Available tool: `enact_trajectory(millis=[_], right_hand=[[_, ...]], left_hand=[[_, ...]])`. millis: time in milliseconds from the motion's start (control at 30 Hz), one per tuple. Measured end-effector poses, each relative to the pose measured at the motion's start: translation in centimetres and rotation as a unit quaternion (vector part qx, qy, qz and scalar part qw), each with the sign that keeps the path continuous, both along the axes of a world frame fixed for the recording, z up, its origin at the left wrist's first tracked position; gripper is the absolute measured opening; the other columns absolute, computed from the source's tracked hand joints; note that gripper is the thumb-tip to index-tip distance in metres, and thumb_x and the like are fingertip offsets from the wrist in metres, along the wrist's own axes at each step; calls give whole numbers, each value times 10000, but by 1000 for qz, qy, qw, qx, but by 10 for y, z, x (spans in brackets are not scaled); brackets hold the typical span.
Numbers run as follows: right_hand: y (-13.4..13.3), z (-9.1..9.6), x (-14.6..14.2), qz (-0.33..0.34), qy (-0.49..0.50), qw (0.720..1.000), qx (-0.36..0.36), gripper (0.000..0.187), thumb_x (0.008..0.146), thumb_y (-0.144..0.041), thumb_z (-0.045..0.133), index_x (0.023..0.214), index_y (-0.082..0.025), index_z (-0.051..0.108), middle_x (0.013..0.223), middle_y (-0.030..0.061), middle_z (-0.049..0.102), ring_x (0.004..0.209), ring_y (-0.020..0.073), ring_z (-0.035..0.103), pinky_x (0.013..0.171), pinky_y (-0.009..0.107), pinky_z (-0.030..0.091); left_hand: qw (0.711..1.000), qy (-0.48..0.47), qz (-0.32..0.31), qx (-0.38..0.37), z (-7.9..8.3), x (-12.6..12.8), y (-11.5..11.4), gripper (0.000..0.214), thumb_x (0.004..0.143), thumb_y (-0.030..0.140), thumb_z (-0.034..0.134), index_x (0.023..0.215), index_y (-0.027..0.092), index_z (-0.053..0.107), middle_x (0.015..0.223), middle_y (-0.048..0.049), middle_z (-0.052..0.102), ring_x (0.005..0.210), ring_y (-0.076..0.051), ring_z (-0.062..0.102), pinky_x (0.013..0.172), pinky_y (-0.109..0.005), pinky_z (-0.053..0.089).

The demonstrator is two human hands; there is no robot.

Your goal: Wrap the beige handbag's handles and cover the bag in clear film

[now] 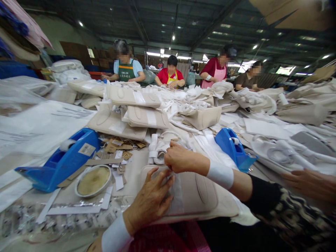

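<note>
A beige handbag [207,203] lies flat at the table's near edge, a white wrapping strip across its middle. My left hand [153,192] rests on the bag's left part with its fingers apart and slightly bent. Just above the strip, my right hand [180,157] is closed, its fingertips pinched together close to my left fingers; what they grip is hidden. Behind them sit the bag's handles [154,148], wrapped in white. Both wrists wear pale bands.
Blue tape dispensers stand left [61,159] and right [233,148]. Near the left one are a round dish [93,180] and loose hang tags [119,147]. Stacked beige bags [133,96] lie behind. A blurred co-worker's hand [309,180] is at right; several people work opposite.
</note>
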State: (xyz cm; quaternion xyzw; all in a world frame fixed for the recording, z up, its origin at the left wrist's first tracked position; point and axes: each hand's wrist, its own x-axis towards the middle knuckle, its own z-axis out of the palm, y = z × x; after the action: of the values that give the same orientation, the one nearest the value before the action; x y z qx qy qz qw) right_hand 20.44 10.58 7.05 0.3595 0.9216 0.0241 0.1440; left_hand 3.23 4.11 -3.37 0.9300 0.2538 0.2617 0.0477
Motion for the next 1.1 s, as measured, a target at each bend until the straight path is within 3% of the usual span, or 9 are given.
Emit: enact_trajectory(millis=[400,567,767,933,1033,1100], right_hand=[[-4,6,-13,-22,-41,999,23,206,826,-163,567,944,-102,725,852,141,735,841,254,680,975,429,289],[-19,11,-26,-34,-44,998,28,243,879,-143,500,935,-105,733,893,132,731,897,276,660,1083,485,214],[-21,3,-41,-39,-90,995,37,190,819,-138,570,875,-142,751,834,104,721,825,258,642,1124,473,130],[11,-14,-14,9,-27,996,90,152,839,-195,636,952,-133,716,852,99,711,876,260,637,1115,520,84],[35,-16,11,-1,-11,991,133,410,720,-322,810,1024,-81,678,836,120,696,1006,306,577,1106,509,119],[44,-12,26,-28,16,985,171,434,716,-364,822,999,-73,669,879,134,689,1067,308,532,1099,483,151]], left_hand=[[1000,17,3,-13,-2,1,2,473,894,234,564,1360,195,499,1383,-64,546,1265,-315,396,1097,-544,301],[999,12,-5,-31,3,1,1,374,897,243,562,1268,198,561,1301,-59,593,1280,-294,389,1118,-531,273],[999,12,-7,-34,5,3,2,309,879,235,571,1185,218,604,1255,-69,608,1234,-294,433,1099,-546,293],[1000,11,-12,-26,3,2,3,413,906,234,543,1314,176,523,1323,-71,590,1280,-285,424,1125,-522,260],[1000,13,-10,-18,2,1,3,436,908,239,542,1338,179,508,1344,-61,586,1276,-286,439,1127,-525,254],[1000,12,-9,-12,1,0,2,446,904,240,548,1345,190,507,1361,-55,579,1277,-287,445,1126,-532,255]])
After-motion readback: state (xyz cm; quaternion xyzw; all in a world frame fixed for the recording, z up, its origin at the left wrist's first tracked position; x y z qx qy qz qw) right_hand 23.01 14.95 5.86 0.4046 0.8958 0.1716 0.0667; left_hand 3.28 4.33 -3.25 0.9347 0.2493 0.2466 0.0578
